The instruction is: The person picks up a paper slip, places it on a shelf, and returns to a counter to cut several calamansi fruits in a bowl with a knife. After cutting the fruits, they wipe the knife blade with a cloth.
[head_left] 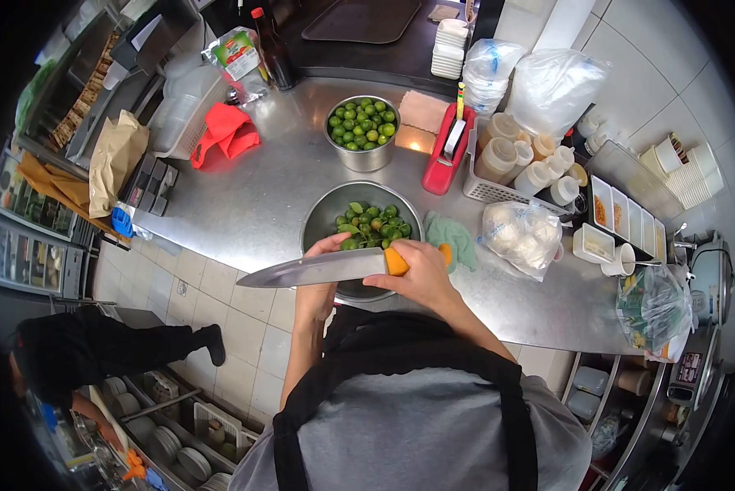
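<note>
The right hand (420,274) has its fingers (406,248) wrapped tight around the orange handle of a large knife (318,268). The blade lies flat and level, pointing across to the person's left, over the near rim of a steel bowl (316,214). That bowl sits on the steel counter (253,196) right in front of the person and holds green limes (371,222) with a few leaves among them.

The left hand (322,248) reaches to the near rim of the same bowl, its fingers bent over the limes at the edge. The blade crosses in front of the palm, so I cannot tell whether those fingers grip a lime or only rest there.

Further back on the counter stands a second steel bowl (362,157), filled with whole limes. A green cloth (459,237) lies just beside the near bowl on the right, and a clear bag of white pieces (521,233) lies beyond it. A red tape dispenser (442,155) stands next to the far bowl, and a red cloth (227,131) lies well apart to the left. Another person in dark clothes (97,352) bends over racks of dishes on the floor side, at the lower left.
</note>
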Demonstrator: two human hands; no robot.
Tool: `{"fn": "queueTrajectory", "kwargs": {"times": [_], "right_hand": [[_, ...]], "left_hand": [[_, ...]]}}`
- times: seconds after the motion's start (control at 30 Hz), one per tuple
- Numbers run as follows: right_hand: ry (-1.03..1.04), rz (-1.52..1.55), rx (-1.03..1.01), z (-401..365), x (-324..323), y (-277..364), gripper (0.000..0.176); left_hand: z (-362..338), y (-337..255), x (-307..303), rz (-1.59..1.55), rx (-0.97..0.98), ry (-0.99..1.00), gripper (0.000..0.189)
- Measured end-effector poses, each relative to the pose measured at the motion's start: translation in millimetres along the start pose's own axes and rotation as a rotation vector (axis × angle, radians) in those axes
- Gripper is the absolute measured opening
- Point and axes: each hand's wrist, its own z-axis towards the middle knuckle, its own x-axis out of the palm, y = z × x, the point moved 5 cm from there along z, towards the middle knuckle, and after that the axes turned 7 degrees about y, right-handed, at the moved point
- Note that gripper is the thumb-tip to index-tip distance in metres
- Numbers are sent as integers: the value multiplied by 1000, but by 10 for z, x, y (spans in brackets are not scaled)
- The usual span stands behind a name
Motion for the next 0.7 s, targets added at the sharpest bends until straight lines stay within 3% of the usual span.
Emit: {"fn": "queueTrajectory", "kwargs": {"times": [0.27,0.5,0.7], "right_hand": [[-79,-85,-45,6,-17,15,61],[-34,-70,-54,9,-15,19,61],[16,39,63,-41,87,-62,56]], "left_hand": [[-27,53,-14,-110,-69,-28,38],[-32,115,-82,-36,3,-59,36],[-50,12,-14,158,130,-147,34]]}}
